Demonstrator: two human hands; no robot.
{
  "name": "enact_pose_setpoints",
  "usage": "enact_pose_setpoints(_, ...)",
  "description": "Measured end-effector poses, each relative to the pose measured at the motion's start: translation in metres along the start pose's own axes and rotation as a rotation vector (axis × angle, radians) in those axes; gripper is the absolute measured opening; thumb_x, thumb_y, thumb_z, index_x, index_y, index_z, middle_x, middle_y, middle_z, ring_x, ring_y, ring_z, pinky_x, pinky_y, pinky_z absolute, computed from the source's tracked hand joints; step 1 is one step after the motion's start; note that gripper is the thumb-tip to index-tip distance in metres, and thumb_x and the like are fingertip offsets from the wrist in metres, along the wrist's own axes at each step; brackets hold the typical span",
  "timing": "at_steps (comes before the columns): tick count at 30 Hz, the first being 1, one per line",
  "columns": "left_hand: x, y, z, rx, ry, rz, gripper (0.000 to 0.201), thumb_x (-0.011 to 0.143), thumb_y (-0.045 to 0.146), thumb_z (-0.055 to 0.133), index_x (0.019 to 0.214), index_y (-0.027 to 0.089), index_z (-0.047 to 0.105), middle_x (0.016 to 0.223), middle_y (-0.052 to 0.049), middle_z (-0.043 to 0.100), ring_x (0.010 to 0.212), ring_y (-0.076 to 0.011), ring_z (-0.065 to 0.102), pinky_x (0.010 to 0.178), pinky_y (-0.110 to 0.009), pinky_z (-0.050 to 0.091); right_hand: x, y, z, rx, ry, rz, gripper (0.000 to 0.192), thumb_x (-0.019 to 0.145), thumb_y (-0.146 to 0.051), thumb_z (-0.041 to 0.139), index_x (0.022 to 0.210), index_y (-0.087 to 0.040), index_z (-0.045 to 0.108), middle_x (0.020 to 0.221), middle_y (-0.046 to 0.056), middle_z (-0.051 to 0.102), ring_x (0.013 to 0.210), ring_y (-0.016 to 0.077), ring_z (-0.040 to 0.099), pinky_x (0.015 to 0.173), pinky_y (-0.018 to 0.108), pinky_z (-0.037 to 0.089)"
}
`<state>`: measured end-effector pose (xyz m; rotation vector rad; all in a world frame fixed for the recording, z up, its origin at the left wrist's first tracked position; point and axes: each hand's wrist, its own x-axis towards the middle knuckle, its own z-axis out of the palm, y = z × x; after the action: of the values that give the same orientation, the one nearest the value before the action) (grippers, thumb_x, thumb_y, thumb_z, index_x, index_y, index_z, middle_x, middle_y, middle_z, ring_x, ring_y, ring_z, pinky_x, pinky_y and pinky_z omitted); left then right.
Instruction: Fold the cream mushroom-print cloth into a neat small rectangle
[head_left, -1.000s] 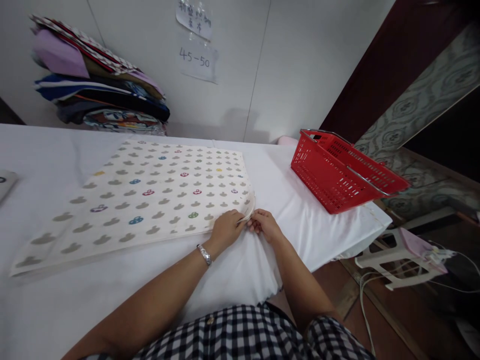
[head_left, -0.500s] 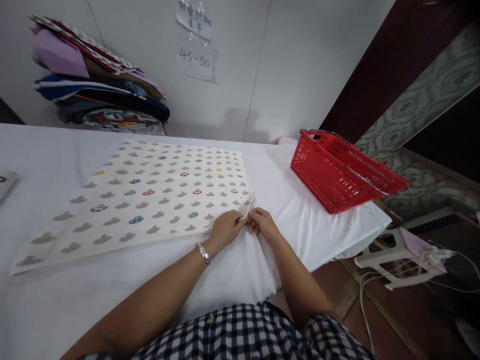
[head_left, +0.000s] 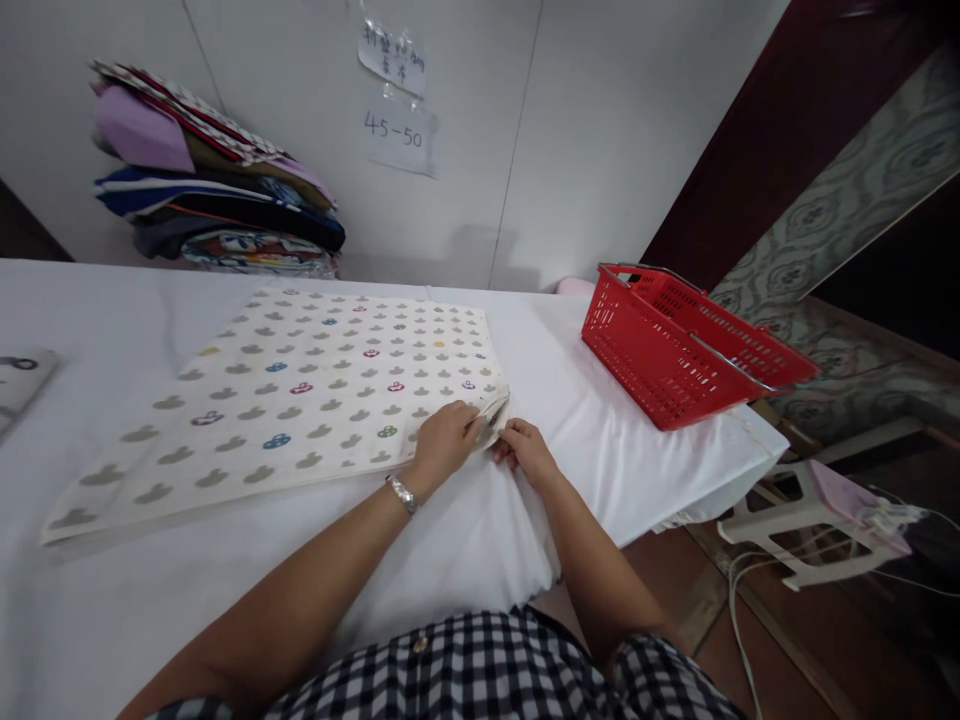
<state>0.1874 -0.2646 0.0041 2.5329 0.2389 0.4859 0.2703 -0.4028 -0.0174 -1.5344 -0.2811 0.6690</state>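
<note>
A cream cloth (head_left: 300, 400) printed with rows of grey and coloured shapes lies folded flat on the white table (head_left: 112, 600). My left hand (head_left: 444, 440), with a metal bracelet at the wrist, pinches the cloth's near right corner. My right hand (head_left: 525, 450) is right beside it, fingertips on the same corner's layered edges. Both hands meet at that corner, close to the table's front edge.
A red plastic basket (head_left: 675, 350) stands at the table's right end. A pile of folded fabrics (head_left: 210, 200) leans on the wall at the back left. Paper notes (head_left: 397, 100) hang on the wall. A white stool (head_left: 817, 520) and cables are on the floor at right.
My left hand has slid a little up over the cloth's corner. The view has shifted slightly, so the table's things sit a bit to the right. The cloth lies as before.
</note>
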Motion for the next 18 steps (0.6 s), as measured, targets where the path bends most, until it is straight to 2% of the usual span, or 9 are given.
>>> enact_pose_setpoints(2, -0.004, 0.003, 0.005, 0.074, -0.060, 0.085, 0.027, 0.090, 0.031, 0.040, 0.074, 0.020, 0.059, 0.078, -0.004, 0.057, 0.078, -0.0175, 0.052, 0.068, -0.029, 0.035, -0.001, -0.001, 0.000, -0.005, -0.009, 0.001, 0.018, 0.064, -0.033, 0.058, 0.067, -0.020, 0.047, 0.050, -0.003, 0.060, 0.041, 0.0104, 0.055, 0.031, 0.016, 0.027)
enact_pose_setpoints(4, -0.008, 0.006, 0.012, 0.094, -0.126, 0.113, 0.027, 0.090, 0.029, 0.040, 0.075, 0.020, 0.060, 0.078, -0.004, 0.057, 0.078, -0.0176, 0.052, 0.067, -0.030, 0.035, -0.001, -0.001, 0.000, -0.023, -0.013, 0.001, 0.015, 0.064, -0.031, 0.057, 0.068, -0.019, 0.049, 0.048, -0.002, 0.059, 0.041, 0.0100, 0.054, 0.032, 0.016, 0.028)
enact_pose_setpoints(7, -0.014, 0.007, 0.017, 0.020, -0.139, 0.047, 0.029, 0.090, 0.031, 0.039, 0.074, 0.020, 0.060, 0.078, -0.003, 0.058, 0.076, -0.0164, 0.053, 0.065, -0.028, 0.036, 0.000, 0.001, 0.000, -0.034, -0.011, -0.004, 0.015, 0.064, -0.031, 0.057, 0.069, -0.019, 0.050, 0.046, -0.003, 0.058, 0.040, 0.0099, 0.053, 0.032, 0.016, 0.029)
enact_pose_setpoints(11, -0.015, 0.006, 0.015, -0.115, -0.124, -0.062, 0.036, 0.091, 0.038, 0.036, 0.071, 0.019, 0.060, 0.076, -0.002, 0.059, 0.072, -0.0153, 0.053, 0.064, -0.028, 0.037, 0.000, 0.003, 0.001, -0.009, -0.017, -0.011, 0.021, 0.065, -0.036, 0.060, 0.071, -0.019, 0.049, 0.052, -0.003, 0.060, 0.040, 0.0099, 0.054, 0.031, 0.016, 0.028)
enact_pose_setpoints(18, -0.013, 0.006, 0.014, -0.161, -0.096, -0.107, 0.039, 0.091, 0.036, 0.030, 0.067, 0.020, 0.056, 0.073, -0.002, 0.061, 0.070, -0.0162, 0.054, 0.064, -0.028, 0.037, 0.002, 0.006, 0.002, -0.044, -0.014, -0.029, 0.029, 0.067, -0.044, 0.064, 0.074, -0.020, 0.049, 0.049, -0.004, 0.059, 0.039, 0.0097, 0.052, 0.031, 0.016, 0.028)
